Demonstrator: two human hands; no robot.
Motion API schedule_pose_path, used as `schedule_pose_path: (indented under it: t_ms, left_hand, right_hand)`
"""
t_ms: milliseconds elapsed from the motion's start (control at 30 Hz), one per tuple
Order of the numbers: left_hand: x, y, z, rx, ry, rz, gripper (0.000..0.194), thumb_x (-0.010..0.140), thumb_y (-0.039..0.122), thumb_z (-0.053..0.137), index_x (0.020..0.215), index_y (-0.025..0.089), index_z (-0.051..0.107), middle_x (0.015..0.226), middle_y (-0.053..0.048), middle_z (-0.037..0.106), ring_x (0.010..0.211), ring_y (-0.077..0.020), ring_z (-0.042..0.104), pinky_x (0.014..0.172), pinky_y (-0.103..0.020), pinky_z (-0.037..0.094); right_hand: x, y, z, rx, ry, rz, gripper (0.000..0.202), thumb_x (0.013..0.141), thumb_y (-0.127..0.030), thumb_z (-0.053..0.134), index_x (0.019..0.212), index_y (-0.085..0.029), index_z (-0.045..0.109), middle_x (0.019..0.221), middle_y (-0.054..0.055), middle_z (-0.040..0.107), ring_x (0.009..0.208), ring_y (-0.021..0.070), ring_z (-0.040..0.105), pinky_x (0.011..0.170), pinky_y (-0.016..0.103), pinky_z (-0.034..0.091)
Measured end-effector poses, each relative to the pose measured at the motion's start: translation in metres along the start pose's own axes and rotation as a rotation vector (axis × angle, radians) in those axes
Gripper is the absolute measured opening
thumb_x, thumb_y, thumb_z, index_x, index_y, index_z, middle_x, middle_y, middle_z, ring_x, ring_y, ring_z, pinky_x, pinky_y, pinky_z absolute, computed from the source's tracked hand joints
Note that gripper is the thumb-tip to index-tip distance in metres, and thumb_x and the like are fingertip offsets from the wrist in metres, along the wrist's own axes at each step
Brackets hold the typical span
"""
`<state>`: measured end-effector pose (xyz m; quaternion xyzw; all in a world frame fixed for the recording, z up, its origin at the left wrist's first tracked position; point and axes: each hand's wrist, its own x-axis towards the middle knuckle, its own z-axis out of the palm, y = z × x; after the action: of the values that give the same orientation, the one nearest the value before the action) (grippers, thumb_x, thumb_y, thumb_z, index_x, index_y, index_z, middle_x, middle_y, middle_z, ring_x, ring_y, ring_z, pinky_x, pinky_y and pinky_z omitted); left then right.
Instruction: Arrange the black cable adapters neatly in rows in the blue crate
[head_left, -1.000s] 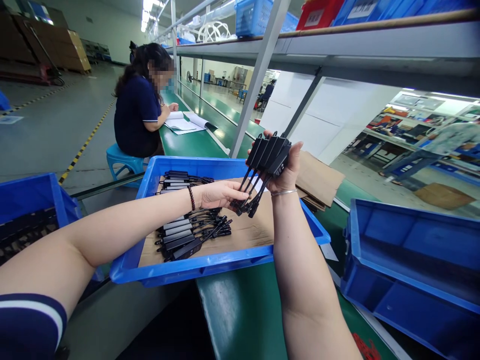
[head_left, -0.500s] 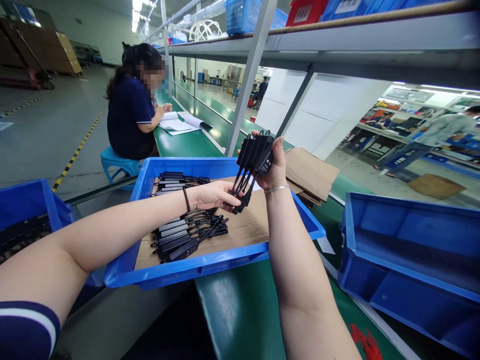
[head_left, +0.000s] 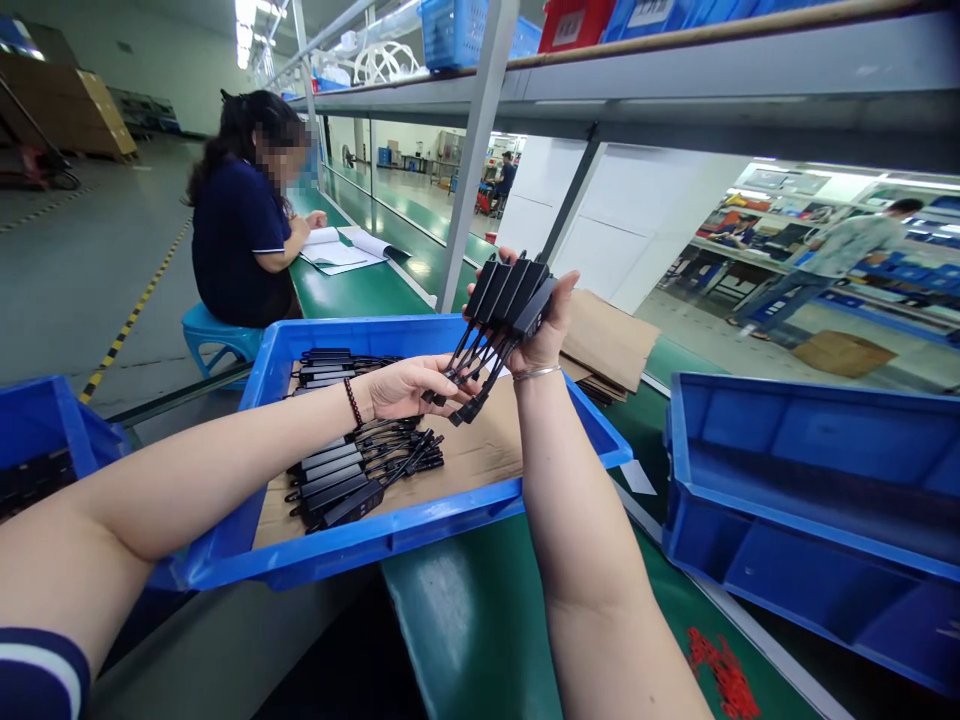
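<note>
Head camera: our right hand [head_left: 546, 346] grips the black modules [head_left: 510, 292]; beside it, our left hand [head_left: 406, 388] pinches cable ends [head_left: 465, 410], best aligned without tugging.

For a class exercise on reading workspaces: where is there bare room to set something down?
Cardboard lining lies bare between the tray's black devices and the blue tray's right wall. Green tabletop shows between its near rim and the right forearm. Crowded: the tray's left side, and above it, where left hand and right hand hold a bunch.
</note>
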<state>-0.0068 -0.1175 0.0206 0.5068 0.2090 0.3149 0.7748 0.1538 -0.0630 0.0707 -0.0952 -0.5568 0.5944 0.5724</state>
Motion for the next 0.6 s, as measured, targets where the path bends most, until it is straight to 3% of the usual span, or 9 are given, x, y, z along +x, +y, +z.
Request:
schedule_pose_path:
  t_ms: [167, 400, 600]
  left_hand:
    - [-0.002, 0.001, 0.008, -0.045, -0.129, -0.043, 0.030, 0.071, 0.016, 0.061, 0.099, 0.014, 0.050, 0.100, -0.013, 0.061, 0.094, -0.0263, 0.059, 0.081, -0.041, 0.046]
    - [-0.002, 0.005, 0.001, 0.033, -0.002, -0.076, 0.024, 0.070, 0.013, 0.062, 0.093, 0.014, 0.056, 0.089, -0.006, 0.061, 0.074, -0.0123, 0.059, 0.063, -0.024, 0.047]
    - [-0.006, 0.009, 0.008, -0.055, -0.097, -0.102, 0.023, 0.078, 0.020, 0.053, 0.100, 0.013, 0.051, 0.088, -0.010, 0.063, 0.080, -0.0198, 0.062, 0.068, -0.032, 0.049]
  right_hand:
    - [0.003, 0.005, -0.003, 0.058, -0.022, 0.003, 0.068, 0.067, -0.075, 0.037, 0.115, -0.027, 0.049, 0.094, 0.005, 0.064, 0.094, 0.0234, 0.059, 0.072, 0.043, 0.053]
    - [0.004, 0.009, -0.008, 0.118, 0.012, 0.060, 0.061, 0.070, -0.070, 0.041, 0.107, -0.023, 0.054, 0.087, 0.004, 0.065, 0.089, 0.0211, 0.061, 0.070, 0.037, 0.053]
    - [0.004, 0.010, -0.007, 0.095, 0.030, 0.104, 0.060, 0.070, -0.069, 0.041, 0.105, -0.023, 0.055, 0.084, 0.004, 0.065, 0.085, 0.0208, 0.062, 0.066, 0.036, 0.053]
